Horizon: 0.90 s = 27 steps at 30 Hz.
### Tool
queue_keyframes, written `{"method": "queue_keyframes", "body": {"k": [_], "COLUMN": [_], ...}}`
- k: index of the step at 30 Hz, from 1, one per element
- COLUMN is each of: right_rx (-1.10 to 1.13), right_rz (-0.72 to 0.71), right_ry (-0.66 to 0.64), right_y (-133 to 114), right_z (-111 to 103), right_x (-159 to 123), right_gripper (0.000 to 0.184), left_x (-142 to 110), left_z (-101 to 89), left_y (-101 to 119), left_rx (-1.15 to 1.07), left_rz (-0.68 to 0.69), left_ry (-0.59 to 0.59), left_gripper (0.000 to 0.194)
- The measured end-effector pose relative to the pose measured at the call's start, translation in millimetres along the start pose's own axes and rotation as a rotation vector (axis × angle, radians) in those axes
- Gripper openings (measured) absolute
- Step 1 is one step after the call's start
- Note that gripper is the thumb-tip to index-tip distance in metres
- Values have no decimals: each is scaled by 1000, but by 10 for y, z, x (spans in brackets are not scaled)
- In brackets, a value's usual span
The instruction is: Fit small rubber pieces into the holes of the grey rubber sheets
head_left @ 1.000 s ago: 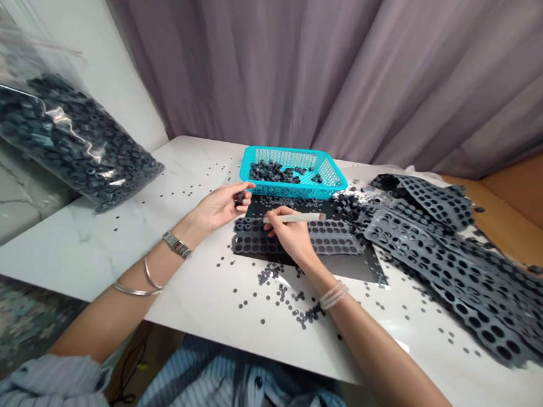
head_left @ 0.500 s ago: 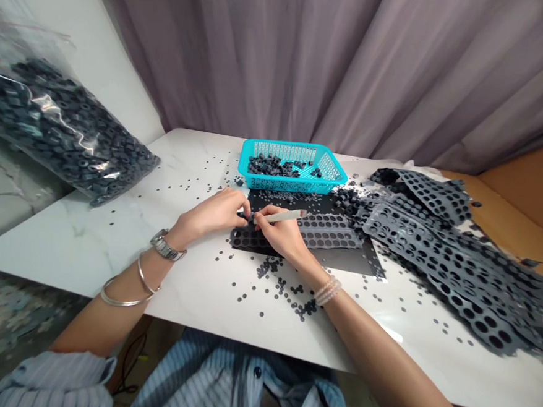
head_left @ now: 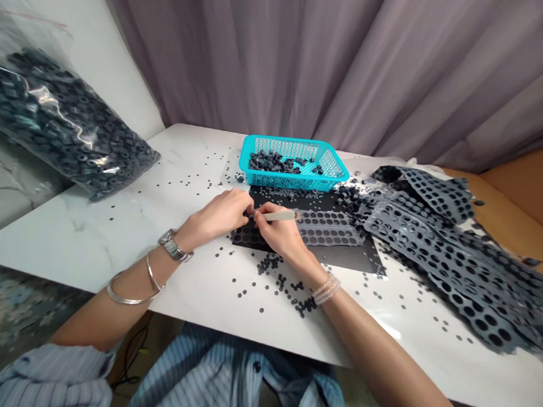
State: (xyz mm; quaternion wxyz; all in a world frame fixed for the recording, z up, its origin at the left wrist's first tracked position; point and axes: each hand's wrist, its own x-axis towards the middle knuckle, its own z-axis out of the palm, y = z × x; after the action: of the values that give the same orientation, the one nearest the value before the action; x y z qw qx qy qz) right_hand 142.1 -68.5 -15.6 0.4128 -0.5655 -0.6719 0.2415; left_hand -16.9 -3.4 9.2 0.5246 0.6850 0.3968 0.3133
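The person's left hand [head_left: 219, 213] and right hand [head_left: 281, 232] are meeting above a black mat [head_left: 342, 261] on a white marble-look table [head_left: 64, 245]. The right fingers [head_left: 266, 212] are closing around one pale stick-shaped tool [head_left: 280, 216], while the left fingers [head_left: 241, 202] are curling in on one small dark rubber piece [head_left: 251, 214]. It seems to be a single piece, though the fingers partly hide it. It is sitting just above the mat, between both hands.

One gray perforated rubber sheet [head_left: 329, 235] is lying on the mat beside the right hand. Many more sheets are heaped in one pile [head_left: 453, 266] at the right. One turquoise plastic basket [head_left: 291, 181] is holding dark rubber pieces beyond the mat, and one clear zip bag [head_left: 59, 114] full of them is leaning at the table's far left. Countless tiny dark discs [head_left: 284, 285] are lying scattered across the table.
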Motion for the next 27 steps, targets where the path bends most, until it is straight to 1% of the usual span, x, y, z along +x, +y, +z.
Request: {"method": "queue_keyframes", "body": {"k": [2, 3, 5, 6, 7, 8, 10, 11, 12, 13, 15, 16, 17, 19, 22, 24, 27], "right_rx": [-6, -10, -20, -27, -34, -42, -47, -41, -25, 1, 86, 139, 194, 292, 388, 432, 448], "right_rz": [-3, -4, -5, -4, 1, 6, 16, 17, 15, 15, 30, 48, 72, 128, 211, 254, 272], "right_ry": [0, 0, 4, 8, 15, 21, 27, 26, 23, 23, 37, 57, 85, 152, 219, 238, 239], "right_y": [1, 5, 20, 27, 33, 37, 38, 37, 37, 38, 51, 65, 84, 132, 205, 232, 239], "right_z": [1, 5, 20, 29, 38, 45, 53, 52, 49, 43, 27, 18, 8, -11, -34, -45, -57], "right_x": [-1, 0, 2, 5, 8, 12, 18, 21, 24, 26, 31, 33, 37, 45, 57, 60, 55], "right_gripper": [24, 24, 24, 23, 21, 20, 19, 19, 20, 20, 22, 23, 23, 24, 21, 19, 19], "left_x": [17, 25, 34, 33, 27, 18, -3, -9, -9, 0, 46, 79, 115, 179, 225, 224, 212], "left_z": [9, 16, 25, 17, -2, -36, -138, -199, -257, -306, -358, -359, -344, -289, -206, -175, -150], "left_y": [-34, -46, -38, -9, 38, 102, 255, 327, 385, 421, 419, 387, 341, 241, 152, 145, 169], "left_rx": [314, 429, 502, 501, 488, 468, 415, 367, 305, 233, 59, -45, -151, -358, -595, -707, -821], "left_rz": [159, 221, 267, 268, 252, 225, 136, 106, 86, 74, 37, 1, -45, -123, -194, -230, -265], "left_ry": [-55, -69, -76, -92, -133, -188, -347, -375, -353, -287, -116, -52, -20, -12, -64, -93, -87], "left_gripper": [29, 27, 27, 27, 27, 26, 19, 14, 11, 8, 7, 8, 9, 9, 5, 3, 12]}}
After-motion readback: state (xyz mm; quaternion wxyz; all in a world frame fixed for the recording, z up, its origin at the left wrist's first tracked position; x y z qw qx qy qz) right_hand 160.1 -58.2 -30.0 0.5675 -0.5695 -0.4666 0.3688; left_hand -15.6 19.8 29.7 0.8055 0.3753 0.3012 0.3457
